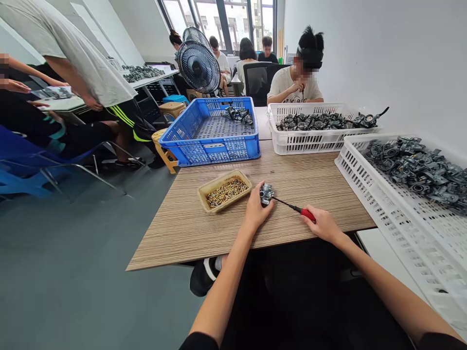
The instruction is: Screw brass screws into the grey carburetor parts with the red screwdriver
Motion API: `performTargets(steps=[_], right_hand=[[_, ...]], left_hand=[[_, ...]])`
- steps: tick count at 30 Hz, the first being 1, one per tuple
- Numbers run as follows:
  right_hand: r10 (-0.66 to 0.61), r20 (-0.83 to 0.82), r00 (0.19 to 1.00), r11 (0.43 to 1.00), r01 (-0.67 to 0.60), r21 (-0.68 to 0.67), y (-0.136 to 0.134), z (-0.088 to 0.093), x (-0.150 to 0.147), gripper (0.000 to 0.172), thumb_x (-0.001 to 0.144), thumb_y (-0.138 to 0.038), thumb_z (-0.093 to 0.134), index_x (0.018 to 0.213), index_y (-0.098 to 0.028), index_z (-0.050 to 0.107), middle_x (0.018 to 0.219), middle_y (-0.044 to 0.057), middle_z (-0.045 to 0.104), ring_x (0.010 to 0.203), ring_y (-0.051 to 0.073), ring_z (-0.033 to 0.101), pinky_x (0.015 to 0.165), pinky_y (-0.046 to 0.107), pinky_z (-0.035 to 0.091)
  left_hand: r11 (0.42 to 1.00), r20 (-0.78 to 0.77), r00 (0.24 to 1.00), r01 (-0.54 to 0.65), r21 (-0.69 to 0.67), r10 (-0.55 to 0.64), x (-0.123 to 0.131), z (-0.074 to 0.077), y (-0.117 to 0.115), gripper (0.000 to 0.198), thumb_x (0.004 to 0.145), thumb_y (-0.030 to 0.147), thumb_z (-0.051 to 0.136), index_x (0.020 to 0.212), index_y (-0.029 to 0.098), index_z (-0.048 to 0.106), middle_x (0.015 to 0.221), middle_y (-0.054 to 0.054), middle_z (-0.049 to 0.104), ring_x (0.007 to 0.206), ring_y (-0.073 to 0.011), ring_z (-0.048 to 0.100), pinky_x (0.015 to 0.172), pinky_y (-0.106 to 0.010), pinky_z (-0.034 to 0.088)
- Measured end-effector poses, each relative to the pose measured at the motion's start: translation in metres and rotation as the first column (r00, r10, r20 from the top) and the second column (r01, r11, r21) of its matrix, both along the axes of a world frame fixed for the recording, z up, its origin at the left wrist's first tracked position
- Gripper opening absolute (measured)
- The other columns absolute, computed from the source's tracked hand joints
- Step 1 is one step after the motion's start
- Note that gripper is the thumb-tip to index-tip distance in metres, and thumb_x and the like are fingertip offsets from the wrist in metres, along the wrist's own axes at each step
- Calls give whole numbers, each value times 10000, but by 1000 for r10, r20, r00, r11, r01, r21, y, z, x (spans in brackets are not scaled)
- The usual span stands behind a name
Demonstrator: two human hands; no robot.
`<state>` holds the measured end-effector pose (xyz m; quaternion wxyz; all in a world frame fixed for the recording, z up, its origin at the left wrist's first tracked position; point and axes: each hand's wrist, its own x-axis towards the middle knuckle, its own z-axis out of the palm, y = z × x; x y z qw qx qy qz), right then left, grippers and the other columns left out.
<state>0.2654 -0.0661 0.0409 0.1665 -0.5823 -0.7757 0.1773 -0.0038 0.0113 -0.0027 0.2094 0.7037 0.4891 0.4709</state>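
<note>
While left hand (254,206) clenches carburetor (266,194), right hand (321,224) gripping red screwdriver (308,215), I see screw tray (233,178) just left, white crate (401,214) right.

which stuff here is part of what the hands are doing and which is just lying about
At work: left hand holding a metal carburetor; right hand holding a red-handled screwdriver, tip touching it; tray of brass screws.
Lying about: blue crate; white crates of carburetors; desk fan.
</note>
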Motion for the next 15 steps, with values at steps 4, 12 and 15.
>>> performTargets(steps=[4, 12, 15], right_hand=[[-4, 2, 1000, 1000, 4, 0, 0, -1, 0, 221, 1058, -446, 509, 971, -258, 585, 831, 42, 727, 768, 248, 681, 693, 301, 392], [2, -18, 1000, 1000, -2, -14, 0, -1, 0, 231, 1058, -457, 500, 995, -254, 593, 839, 44, 731, 759, 246, 677, 705, 307, 404], [2, -12, 1000, 1000, -2, -9, 0, -2, 1, 231, 1057, -454, 502, 995, -252, 596, 854, 48, 737, 769, 246, 682, 707, 307, 404]], left_hand=[[1000, -1, 1000, 2, 8, -2, 0, -1, 0, 706, 888, 288, 707, 1536, 235, 433, 1446, -138, 613, 1392, -299, 577, 1229, -491, 442], [1000, -12, 1000, 10, 10, -10, -1, 0, -1, 705, 897, 282, 695, 1545, 237, 421, 1474, -141, 599, 1410, -295, 565, 1240, -488, 429], [1000, -11, 1000, 11, 6, -11, -1, 0, -1, 706, 900, 286, 694, 1546, 237, 416, 1479, -138, 595, 1416, -292, 561, 1244, -486, 425]])
